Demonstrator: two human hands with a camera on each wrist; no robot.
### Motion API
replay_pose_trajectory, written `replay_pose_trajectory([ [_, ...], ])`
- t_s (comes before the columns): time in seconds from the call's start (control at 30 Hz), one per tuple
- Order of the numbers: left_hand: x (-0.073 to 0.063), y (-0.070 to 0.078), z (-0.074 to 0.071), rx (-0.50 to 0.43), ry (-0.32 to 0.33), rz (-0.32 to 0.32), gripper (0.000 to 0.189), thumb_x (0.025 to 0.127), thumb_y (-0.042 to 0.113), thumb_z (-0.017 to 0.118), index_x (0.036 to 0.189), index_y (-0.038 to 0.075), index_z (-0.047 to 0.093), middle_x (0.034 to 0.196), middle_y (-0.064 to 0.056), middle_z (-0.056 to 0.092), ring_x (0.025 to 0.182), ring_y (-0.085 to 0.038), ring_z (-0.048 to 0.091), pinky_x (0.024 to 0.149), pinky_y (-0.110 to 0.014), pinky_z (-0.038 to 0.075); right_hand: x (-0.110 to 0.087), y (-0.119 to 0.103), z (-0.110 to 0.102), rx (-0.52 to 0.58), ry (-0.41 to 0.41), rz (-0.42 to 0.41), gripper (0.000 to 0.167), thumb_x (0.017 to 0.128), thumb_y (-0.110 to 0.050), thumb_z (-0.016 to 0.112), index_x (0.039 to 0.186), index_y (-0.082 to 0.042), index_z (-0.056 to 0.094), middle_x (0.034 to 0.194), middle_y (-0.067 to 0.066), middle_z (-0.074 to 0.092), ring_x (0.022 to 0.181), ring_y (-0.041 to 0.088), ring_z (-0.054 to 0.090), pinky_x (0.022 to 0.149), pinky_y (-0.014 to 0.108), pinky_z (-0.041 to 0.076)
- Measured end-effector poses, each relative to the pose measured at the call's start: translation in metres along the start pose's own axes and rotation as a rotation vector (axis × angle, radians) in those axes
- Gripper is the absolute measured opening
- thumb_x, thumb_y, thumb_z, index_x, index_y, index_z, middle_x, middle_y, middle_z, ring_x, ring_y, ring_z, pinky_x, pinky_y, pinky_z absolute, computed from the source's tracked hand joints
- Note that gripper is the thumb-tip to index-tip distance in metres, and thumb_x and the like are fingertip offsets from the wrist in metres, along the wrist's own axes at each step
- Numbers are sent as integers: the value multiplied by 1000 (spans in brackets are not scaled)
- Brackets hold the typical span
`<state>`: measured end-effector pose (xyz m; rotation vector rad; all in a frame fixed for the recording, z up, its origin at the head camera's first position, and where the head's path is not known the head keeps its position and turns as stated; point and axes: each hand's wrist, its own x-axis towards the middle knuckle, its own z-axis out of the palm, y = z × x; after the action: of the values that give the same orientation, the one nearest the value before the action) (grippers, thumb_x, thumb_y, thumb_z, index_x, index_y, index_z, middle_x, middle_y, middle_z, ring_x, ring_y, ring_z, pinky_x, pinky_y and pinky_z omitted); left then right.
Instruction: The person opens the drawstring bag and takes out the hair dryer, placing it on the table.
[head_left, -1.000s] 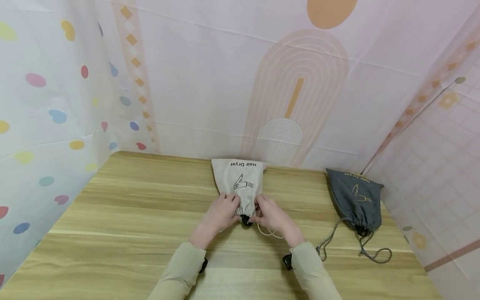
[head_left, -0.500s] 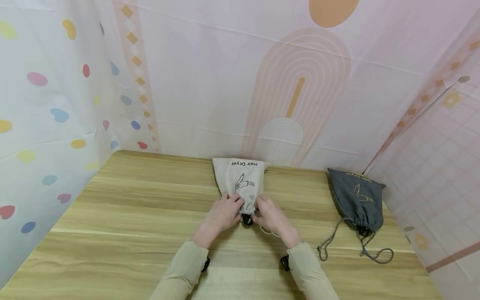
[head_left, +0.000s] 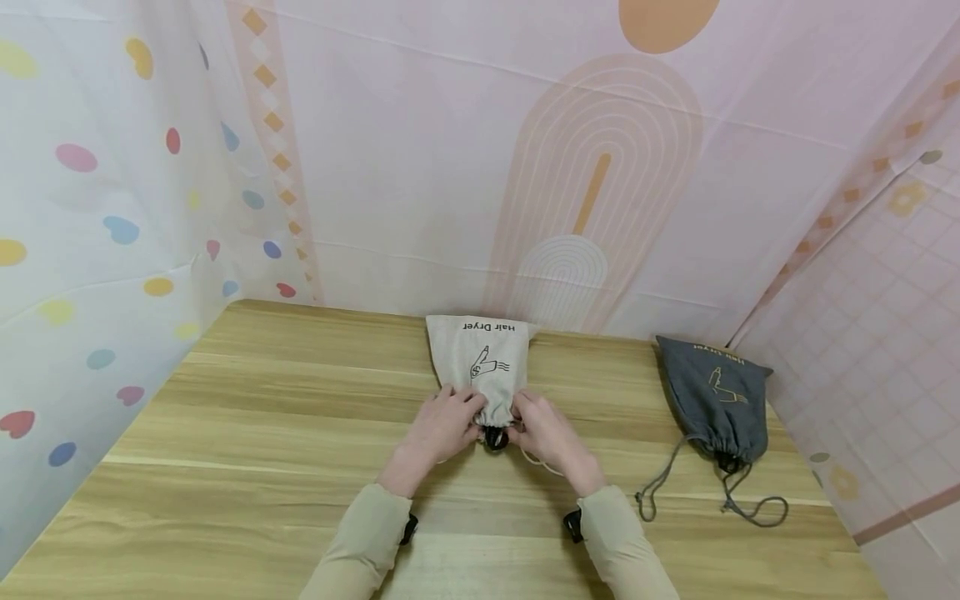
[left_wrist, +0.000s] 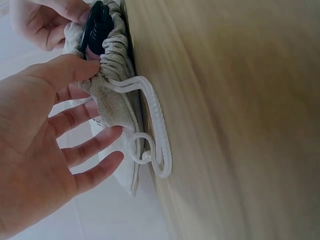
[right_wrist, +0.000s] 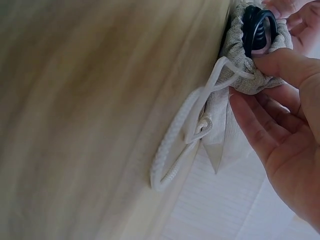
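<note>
A light beige drawstring bag (head_left: 491,367), printed "Hair Dryer" with a dryer drawing, lies on the table with its gathered mouth toward me. My left hand (head_left: 442,423) pinches the left side of the mouth between thumb and fingers. On the opposite side, my right hand (head_left: 549,435) pinches the gathered cloth likewise. Inside the mouth show a black ribbed cord end and a black loop (right_wrist: 272,21); the rest of the contents is hidden. White drawstrings (left_wrist: 159,125) hang in loops from both sides of the mouth, touching the table.
A dark grey drawstring bag (head_left: 712,404) with a gold dryer print lies at the right of the wooden table (head_left: 262,450). Its grey cords (head_left: 757,518) trail toward me, and something black shows in its mouth. Patterned cloth walls (head_left: 390,167) stand behind and at both sides.
Both hands stay at the bag's mouth, with slight finger shifts. The mouth looks a little wider around the black loop. The grey bag has not moved.
</note>
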<state>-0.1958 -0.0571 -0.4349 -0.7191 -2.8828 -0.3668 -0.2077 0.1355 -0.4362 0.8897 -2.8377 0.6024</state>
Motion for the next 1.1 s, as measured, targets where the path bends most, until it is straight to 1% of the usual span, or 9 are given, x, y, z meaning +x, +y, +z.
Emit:
replay_pose_trajectory([
  [0.17, -2, -4, -1, -14, -24, -25, 37, 85, 25, 68, 119, 16, 59, 119, -5, 63, 107, -32, 56, 87, -50, 51, -1, 3, 0, 17, 0, -1, 18, 76, -4, 70, 78, -8, 53, 76, -1, 52, 64, 7, 45, 54, 16, 41],
  [0.23, -3, -7, -2, -15, -33, -28, 35, 85, 26, 68, 118, 16, 59, 118, -5, 63, 108, -31, 55, 88, -49, 50, -1, 4, -1, 21, 8, -5, 18, 75, -4, 70, 77, -8, 53, 75, -1, 51, 65, 8, 45, 54, 17, 41],
  [0.33, -4, -10, -3, -24, -31, -30, 26, 84, 24, 69, 107, 14, 60, 109, -5, 64, 101, -28, 56, 86, -48, 51, -2, 6, -1, 24, 25, -11, 19, 74, -3, 71, 77, -8, 52, 74, -1, 51, 65, 8, 45, 54, 17, 41],
  [0.47, -6, -13, -6, -26, -22, -43, 19, 79, 20, 71, 91, 15, 56, 93, -2, 61, 91, -24, 54, 80, -44, 51, -2, 6, -2, 30, 34, -14, 20, 72, -2, 71, 77, -7, 52, 74, 0, 51, 66, 9, 46, 54, 17, 41],
  [0.6, -6, -12, -7, -12, -9, -50, 22, 76, 20, 72, 86, 14, 53, 87, -2, 58, 85, -23, 51, 75, -41, 50, -2, 4, -2, 9, 28, -24, 24, 73, -7, 76, 77, -7, 52, 76, 0, 53, 66, 8, 46, 54, 17, 41],
  [0.7, -5, -11, -5, 7, 6, -50, 26, 76, 23, 74, 86, 13, 52, 88, -4, 59, 84, -24, 52, 73, -40, 50, -1, 2, -1, -13, 16, -22, 27, 74, -15, 79, 80, -8, 53, 78, 0, 53, 67, 7, 46, 56, 17, 41],
  [0.77, -3, -10, -4, 14, 17, -52, 29, 76, 25, 75, 87, 11, 53, 90, -6, 60, 84, -25, 53, 71, -41, 50, 0, 1, 0, -12, 9, -6, 28, 75, -16, 79, 81, -9, 53, 79, -1, 54, 68, 7, 47, 56, 18, 41],
  [0.9, -2, -9, -3, 23, 24, -59, 29, 77, 25, 75, 91, 9, 55, 91, -7, 62, 83, -26, 54, 71, -40, 50, 0, 1, 0, -7, 15, 18, 24, 76, -11, 76, 80, -10, 53, 79, -2, 53, 68, 8, 47, 56, 18, 42],
  [1.1, -2, -12, -4, 16, 8, -61, 30, 75, 26, 76, 90, 11, 55, 89, -4, 61, 84, -24, 54, 74, -38, 51, -1, 4, -2, -5, 22, 1, 23, 74, -5, 74, 79, -7, 52, 76, 1, 52, 66, 9, 46, 55, 18, 41],
])
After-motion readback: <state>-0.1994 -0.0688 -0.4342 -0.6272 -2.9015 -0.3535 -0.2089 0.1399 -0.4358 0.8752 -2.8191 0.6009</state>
